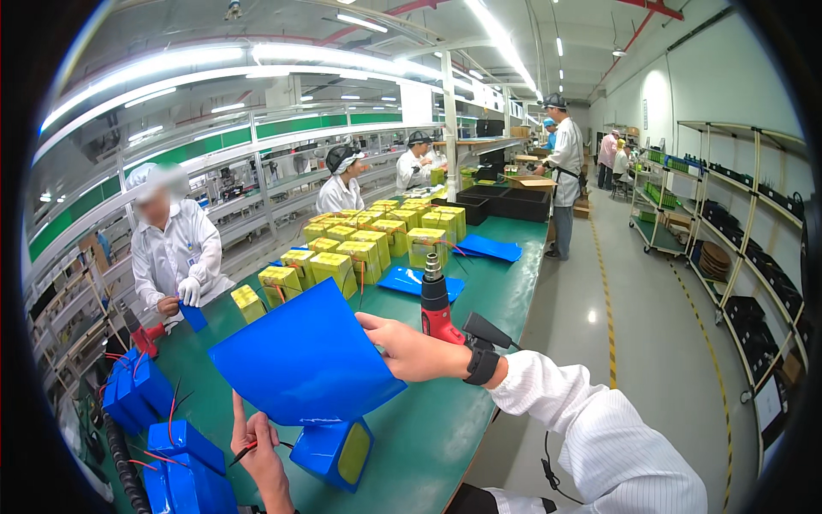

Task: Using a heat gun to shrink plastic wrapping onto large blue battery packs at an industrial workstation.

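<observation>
My right hand [409, 347] pinches the right edge of a wide, flat blue shrink-wrap sleeve [300, 351], which is tilted above the table. Below it my left hand [261, 458] has its index finger raised towards the sleeve's lower left corner. Thin red and black wires [246, 451] run across its curled fingers. A battery pack [330, 450] in blue film, with a yellow end showing, stands under the sleeve. The sleeve hides part of this pack. Just beyond my right hand, a red and black heat gun [437, 308] points its metal nozzle upward.
Yellow battery packs [334, 270] with wires fill the green table's [411, 428] far part, beside flat blue sleeves [419, 283]. Blue-wrapped packs [188, 480] stand at near left. Across the table a co-worker [175, 244] holds a blue piece near another heat gun [141, 334]. Shelves [753, 257] line the right wall.
</observation>
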Demonstrator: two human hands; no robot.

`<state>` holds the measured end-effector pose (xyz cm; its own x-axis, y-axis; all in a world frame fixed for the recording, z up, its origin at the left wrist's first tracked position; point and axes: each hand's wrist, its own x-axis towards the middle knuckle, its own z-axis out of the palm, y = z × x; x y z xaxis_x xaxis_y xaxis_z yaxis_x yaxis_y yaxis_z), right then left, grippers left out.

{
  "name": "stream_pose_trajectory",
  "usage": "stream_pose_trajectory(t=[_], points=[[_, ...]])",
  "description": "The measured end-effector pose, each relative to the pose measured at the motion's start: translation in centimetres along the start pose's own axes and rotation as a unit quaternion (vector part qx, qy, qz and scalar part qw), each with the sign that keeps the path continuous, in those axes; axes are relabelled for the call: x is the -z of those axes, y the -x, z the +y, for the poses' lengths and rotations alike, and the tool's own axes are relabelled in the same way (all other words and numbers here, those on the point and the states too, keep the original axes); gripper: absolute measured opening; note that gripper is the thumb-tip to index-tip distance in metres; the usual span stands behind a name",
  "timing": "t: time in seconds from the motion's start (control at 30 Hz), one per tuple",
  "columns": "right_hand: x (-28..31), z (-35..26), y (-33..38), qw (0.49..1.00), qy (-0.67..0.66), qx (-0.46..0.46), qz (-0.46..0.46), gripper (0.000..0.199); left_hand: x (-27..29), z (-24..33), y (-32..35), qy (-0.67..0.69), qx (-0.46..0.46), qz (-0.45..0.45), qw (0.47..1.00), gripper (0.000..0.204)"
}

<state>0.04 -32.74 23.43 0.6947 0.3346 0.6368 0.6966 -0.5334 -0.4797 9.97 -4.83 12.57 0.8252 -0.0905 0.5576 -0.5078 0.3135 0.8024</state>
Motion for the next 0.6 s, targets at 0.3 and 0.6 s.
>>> stream_pose_trajectory(t=[0.3,0.6], points=[[-0.3,-0.4,0.6,0.999,0.045,0.014,0.004,0.035,0.1,0.3,-0.1,0.033,-0.008,0.013,0.999,0.044],[1.9,-0.3,0.4,0.997,0.063,0.008,-0.049,0.042,2.3,-0.1,-0.1,0.171,0.042,-0.032,0.984,0.016]])
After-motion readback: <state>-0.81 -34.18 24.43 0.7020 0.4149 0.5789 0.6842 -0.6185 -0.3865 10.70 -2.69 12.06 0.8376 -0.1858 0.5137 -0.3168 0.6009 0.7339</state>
